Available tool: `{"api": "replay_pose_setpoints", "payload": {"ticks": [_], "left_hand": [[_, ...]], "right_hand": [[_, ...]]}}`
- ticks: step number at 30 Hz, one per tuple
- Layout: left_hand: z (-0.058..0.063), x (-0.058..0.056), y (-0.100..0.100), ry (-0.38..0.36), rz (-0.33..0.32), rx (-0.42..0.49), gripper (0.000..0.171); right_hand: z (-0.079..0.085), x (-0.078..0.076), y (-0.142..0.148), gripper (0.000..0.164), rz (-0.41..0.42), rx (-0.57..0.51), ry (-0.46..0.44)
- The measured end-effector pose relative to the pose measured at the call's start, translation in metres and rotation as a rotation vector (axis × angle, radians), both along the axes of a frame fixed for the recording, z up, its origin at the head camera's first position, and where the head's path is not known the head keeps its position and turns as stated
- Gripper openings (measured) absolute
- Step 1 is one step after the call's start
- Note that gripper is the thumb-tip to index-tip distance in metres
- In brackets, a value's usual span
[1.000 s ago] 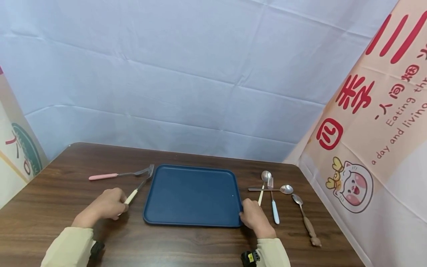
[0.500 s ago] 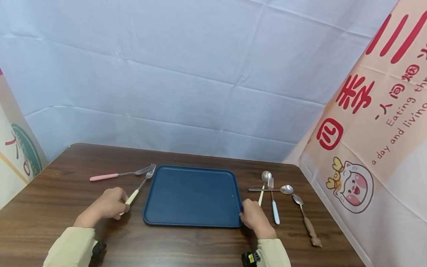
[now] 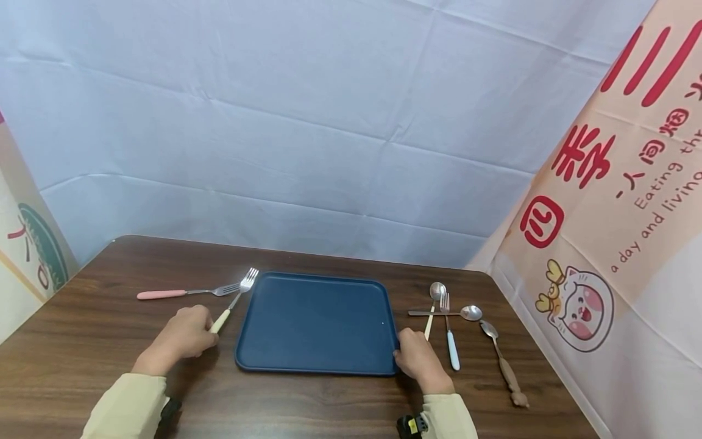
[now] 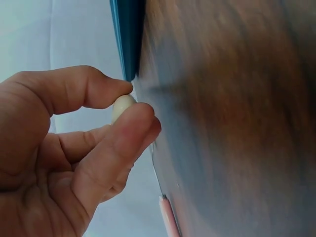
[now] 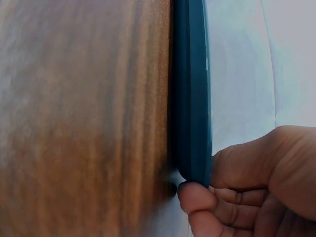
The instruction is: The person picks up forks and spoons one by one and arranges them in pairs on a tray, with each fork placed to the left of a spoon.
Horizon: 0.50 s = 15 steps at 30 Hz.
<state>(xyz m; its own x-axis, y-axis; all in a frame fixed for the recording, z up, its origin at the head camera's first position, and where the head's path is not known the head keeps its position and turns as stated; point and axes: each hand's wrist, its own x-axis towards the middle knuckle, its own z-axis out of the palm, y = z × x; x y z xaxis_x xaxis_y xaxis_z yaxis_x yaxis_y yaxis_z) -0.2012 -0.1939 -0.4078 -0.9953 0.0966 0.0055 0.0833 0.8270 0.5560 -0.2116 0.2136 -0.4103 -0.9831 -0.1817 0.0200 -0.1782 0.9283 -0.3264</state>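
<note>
My left hand pinches the cream handle of a fork left of the tray. In the left wrist view the handle's rounded end shows between thumb and fingertips. The tines point away, near the tray's far left corner. Beside them lies a pink-handled fork, its tines close to the cream fork's neck. A dark blue rectangular tray lies in the middle of the table, bare. My right hand grips its right edge near the front corner, thumb above and fingers curled under the rim in the right wrist view.
Right of the tray lie a cream-handled spoon, a blue-handled fork, a metal spoon across them, and a spoon with a brown figured handle. White cloth hangs behind the wooden table.
My left hand has shifted slightly right and forward along with the cream fork. The pink-handled fork has slid a little left and nearer. Right hand and tray stay put.
</note>
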Motion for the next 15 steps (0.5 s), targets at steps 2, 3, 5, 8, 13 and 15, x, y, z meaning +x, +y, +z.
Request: {"api": "replay_pose_setpoints", "payload": {"ticks": [2,3,5,8,13,15], "left_hand": [[0.001,0.0,0.001,-0.002,0.015,0.008,0.021],[0.001,0.0,0.002,-0.003,0.021,0.013,0.022],[0.003,0.001,0.005,-0.001,0.031,0.021,0.024],[0.006,0.0,0.009,0.003,0.043,0.03,0.028],[0.012,0.001,0.016,0.008,0.053,0.06,0.032],[0.013,0.0,0.018,0.004,0.062,0.068,0.033]], "right_hand": [[0.0,0.0,0.0,0.013,-0.001,-0.007,-0.006],[0.0,0.0,0.0,0.013,-0.001,-0.007,-0.006],[0.0,0.001,-0.001,0.014,-0.001,-0.006,-0.008],[0.001,0.001,0.0,0.014,-0.002,-0.004,-0.01],[0.001,0.001,0.0,0.012,0.0,-0.005,-0.013],[0.001,0.001,0.0,0.012,-0.001,-0.004,-0.012]]}}
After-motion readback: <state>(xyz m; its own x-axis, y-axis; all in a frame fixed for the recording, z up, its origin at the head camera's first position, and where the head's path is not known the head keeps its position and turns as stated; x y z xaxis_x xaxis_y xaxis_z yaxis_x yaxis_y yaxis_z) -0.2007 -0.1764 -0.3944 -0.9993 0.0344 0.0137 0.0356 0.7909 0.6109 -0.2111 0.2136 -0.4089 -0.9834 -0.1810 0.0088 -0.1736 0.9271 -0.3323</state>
